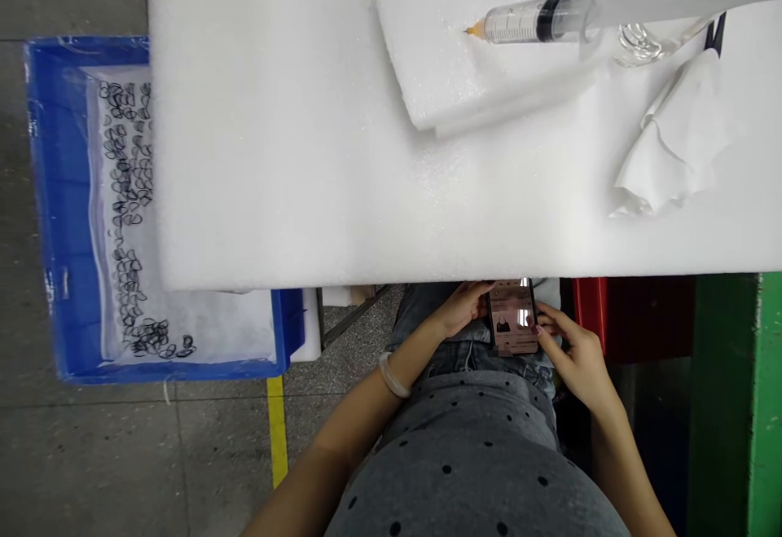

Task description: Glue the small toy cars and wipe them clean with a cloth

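Observation:
Below the table's front edge, over my lap, a smartphone (pixel 511 321) shows a lit screen with a small bag picture on it. My left hand (pixel 461 309) grips the phone along its left side, with part of the fingers behind it. On the opposite side, my right hand (pixel 577 354) has its fingers curled at the phone's edge and its thumb tip at the lower right of the screen. A syringe (pixel 525 19) with an orange tip lies on a white foam block (pixel 421 56), away from both hands.
White foam sheeting (pixel 274 154) covers the tabletop. A crumpled white cloth (pixel 678 142) and a coil of clear tubing (pixel 641 41) lie at right. Left, a blue tray (pixel 64 219) holds many small dark loops (pixel 125 170). A red bin (pixel 641 317) and green post (pixel 766 407) stand at right.

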A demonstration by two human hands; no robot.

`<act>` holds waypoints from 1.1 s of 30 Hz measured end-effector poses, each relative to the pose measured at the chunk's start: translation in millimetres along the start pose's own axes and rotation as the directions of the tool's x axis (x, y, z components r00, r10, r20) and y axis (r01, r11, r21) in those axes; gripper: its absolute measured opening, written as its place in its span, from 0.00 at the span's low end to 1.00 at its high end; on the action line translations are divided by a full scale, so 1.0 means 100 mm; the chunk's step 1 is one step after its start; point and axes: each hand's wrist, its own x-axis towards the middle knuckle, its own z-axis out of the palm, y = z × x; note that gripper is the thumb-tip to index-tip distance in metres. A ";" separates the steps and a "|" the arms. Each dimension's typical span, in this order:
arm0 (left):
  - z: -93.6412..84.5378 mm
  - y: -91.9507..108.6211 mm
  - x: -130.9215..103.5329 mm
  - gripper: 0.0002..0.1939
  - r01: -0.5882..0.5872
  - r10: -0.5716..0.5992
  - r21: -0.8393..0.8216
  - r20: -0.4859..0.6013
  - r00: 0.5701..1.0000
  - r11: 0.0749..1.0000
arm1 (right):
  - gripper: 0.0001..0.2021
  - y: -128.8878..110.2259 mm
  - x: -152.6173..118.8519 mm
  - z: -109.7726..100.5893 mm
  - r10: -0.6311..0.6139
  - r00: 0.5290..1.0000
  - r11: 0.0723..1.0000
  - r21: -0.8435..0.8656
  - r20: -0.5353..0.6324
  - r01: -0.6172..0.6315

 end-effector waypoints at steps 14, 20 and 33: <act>-0.07 0.07 -0.04 0.21 0.012 -0.016 0.032 0.115 0.993 0.999 | 0.31 0.08 0.02 -0.06 -0.059 0.985 0.996 -0.055 0.164 0.069; -0.08 0.07 -0.04 0.19 0.016 -0.022 0.056 0.111 0.994 0.998 | 0.31 0.10 0.01 -0.06 -0.015 0.982 1.000 -0.024 0.187 0.019; -0.04 0.03 0.00 0.21 0.003 -0.004 0.007 0.034 0.999 1.000 | 0.31 0.08 0.01 -0.05 -0.017 0.982 1.000 -0.008 0.187 0.019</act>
